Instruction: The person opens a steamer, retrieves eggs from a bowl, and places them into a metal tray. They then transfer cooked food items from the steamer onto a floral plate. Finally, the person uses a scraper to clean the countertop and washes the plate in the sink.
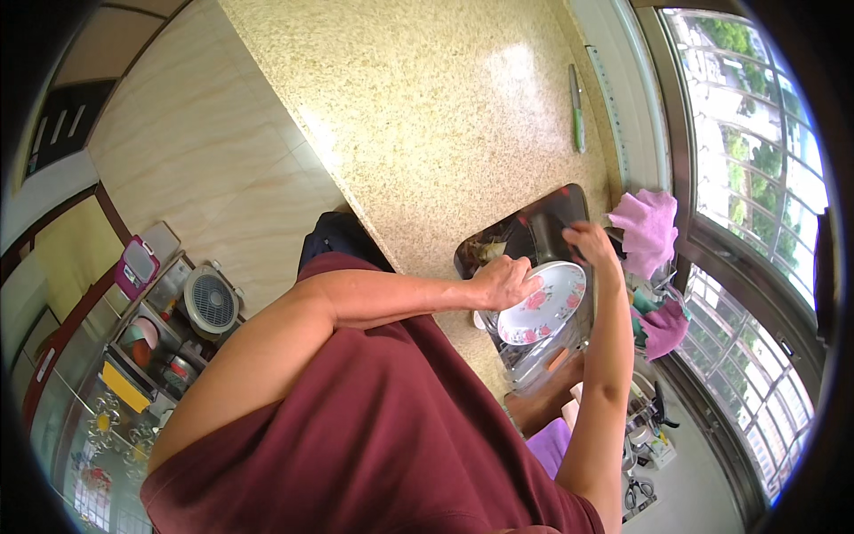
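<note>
My left hand (508,284) grips the rim of a white dish (557,300) with pink roses on it. The dish is tilted over the near end of a dark sink (487,233) set in the speckled counter. My right hand (590,243) is blurred, past the dish's far rim at the sink's window side; whether its fingers hold anything cannot be made out. A dark, rounded vessel (548,237) sits in the sink between the two hands. Below the dish is a clear plastic container (530,367), partly hidden.
A green-handled knife (578,123) lies on the stone counter (427,100) near the window. Pink cloth (646,230) and a mauve cloth (665,327) hang by the sill. Scissors (638,492) lie lower right. A fan (211,299) stands on the shelf behind, at left.
</note>
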`<state>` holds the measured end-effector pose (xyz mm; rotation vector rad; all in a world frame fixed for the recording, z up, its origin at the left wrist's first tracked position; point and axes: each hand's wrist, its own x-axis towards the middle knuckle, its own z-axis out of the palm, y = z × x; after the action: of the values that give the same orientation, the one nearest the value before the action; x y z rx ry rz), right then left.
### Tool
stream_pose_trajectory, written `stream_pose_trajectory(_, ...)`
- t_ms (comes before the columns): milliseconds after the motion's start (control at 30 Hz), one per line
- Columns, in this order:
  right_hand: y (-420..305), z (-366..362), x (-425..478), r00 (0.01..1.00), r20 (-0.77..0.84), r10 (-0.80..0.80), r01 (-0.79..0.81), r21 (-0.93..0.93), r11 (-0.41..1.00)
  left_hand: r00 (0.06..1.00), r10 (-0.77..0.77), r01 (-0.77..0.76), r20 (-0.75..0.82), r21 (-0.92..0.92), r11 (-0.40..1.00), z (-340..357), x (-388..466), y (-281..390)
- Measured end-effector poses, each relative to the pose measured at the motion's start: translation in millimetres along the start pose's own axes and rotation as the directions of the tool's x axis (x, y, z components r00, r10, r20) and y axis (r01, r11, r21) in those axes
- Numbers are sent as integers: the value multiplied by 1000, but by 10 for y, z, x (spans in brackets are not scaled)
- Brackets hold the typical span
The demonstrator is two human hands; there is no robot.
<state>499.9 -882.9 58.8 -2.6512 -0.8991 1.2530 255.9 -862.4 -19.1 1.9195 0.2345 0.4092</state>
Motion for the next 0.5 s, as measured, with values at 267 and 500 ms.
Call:
stream_pose_trajectory(267,-1215,334,-108,942,-59,-330,324,-95,941,981,-191,185,-22,-147,972,-211,-22,162)
stream_pose_trajectory(500,-2265,1155,394,853,171,-494,522,-226,823,951,180,-193,-250,-28,981,69,11,-80)
